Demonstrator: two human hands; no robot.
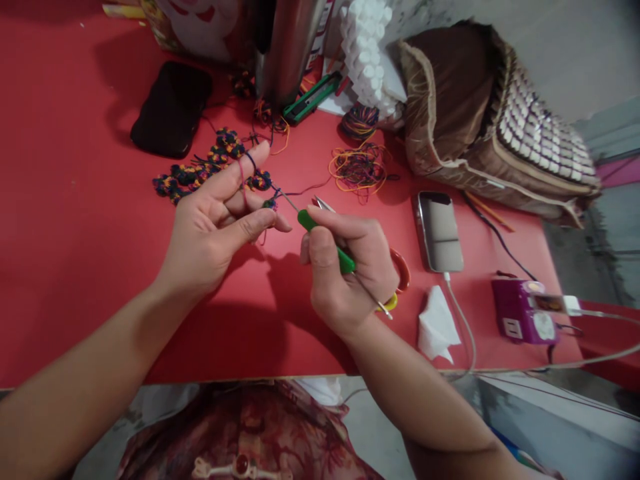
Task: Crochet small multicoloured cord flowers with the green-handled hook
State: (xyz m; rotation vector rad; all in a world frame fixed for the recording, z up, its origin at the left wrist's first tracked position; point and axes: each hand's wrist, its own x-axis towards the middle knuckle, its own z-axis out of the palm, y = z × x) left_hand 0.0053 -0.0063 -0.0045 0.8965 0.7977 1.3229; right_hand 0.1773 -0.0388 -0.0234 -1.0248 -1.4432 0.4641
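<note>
My right hand (345, 270) is closed round a crochet hook with a green handle (325, 240); its metal tip points up-left into a small multicoloured crochet piece (270, 202). My left hand (220, 217) pinches that piece between thumb and middle fingers, with thread looped over the raised forefinger. A chain of finished dark crochet motifs (200, 170) trails from the work across the red table (75, 220) behind my left hand.
Scissors (400, 273) lie under my right hand. A phone (440, 230) on a cable, crumpled tissue (437, 323) and a purple device (523, 310) sit to the right. A tangle of thread (360, 167), brown bag (480, 127), black case (173, 107) and steel flask (287, 47) stand behind.
</note>
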